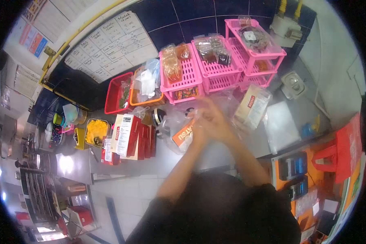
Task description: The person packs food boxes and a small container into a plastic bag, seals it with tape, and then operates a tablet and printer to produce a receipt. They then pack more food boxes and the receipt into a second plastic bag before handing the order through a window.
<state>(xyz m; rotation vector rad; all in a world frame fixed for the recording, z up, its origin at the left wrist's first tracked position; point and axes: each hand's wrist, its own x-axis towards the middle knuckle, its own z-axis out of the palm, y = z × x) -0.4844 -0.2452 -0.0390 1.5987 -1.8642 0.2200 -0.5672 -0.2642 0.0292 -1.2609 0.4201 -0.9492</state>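
Note:
A clear plastic bag (166, 140) stands on the metal counter in front of me, with an orange printed box (184, 134) inside it; part of the lettering reads "ATSU". My left hand (198, 132) is closed at the bag's upper right side, gripping its plastic. Close against it is my right hand (217, 120), smeared by motion, so its fingers are hard to make out. Dark round lids or containers (159, 117) show behind the bag. To the right lies another clear bag holding a beige box with a red label (250, 106).
Pink stacked baskets (183, 77) with sachets line the wall, beside red (114, 95) and orange bins (160, 99). Red-and-white boxes (128, 136) stand on the left, near a tray of yellow food (97, 132). Flat plastic bags (281, 126) and a metal container (293, 84) lie right.

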